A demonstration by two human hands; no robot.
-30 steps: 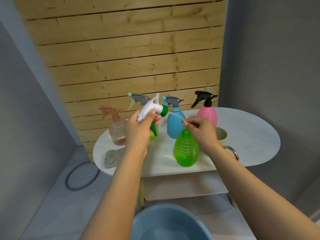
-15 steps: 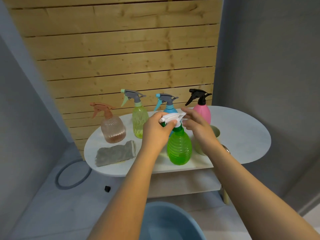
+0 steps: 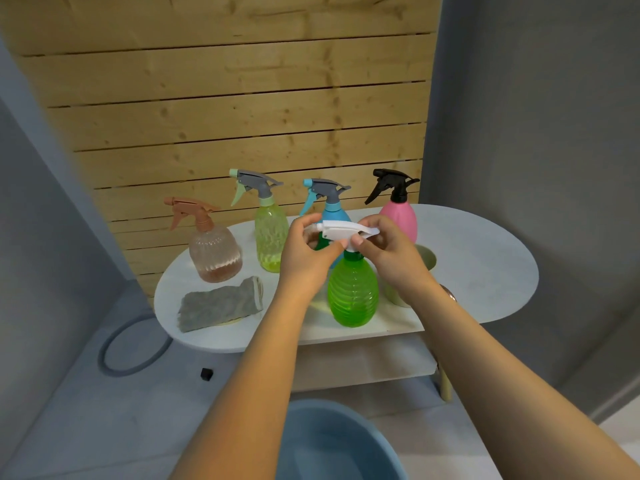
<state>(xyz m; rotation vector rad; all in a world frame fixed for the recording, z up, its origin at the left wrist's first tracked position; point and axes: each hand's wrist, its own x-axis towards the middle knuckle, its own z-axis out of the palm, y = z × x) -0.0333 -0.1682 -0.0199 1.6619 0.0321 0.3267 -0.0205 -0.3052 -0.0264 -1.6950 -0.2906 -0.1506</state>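
Left grip pinches the nozzle end of the white spray head, fingers above and thumb below. Right grip clasps the back end of the same head, with the thumb at its collar. The head lies level on the neck of the green bottle; I cannot tell whether it is screwed tight. The bottle stands upright near the front edge of the counter, just ahead of the blue bottle. The pink bottle is behind the right grip. I note a grey cloth lying flat, well to the left. A blue basin sits on the floor below.
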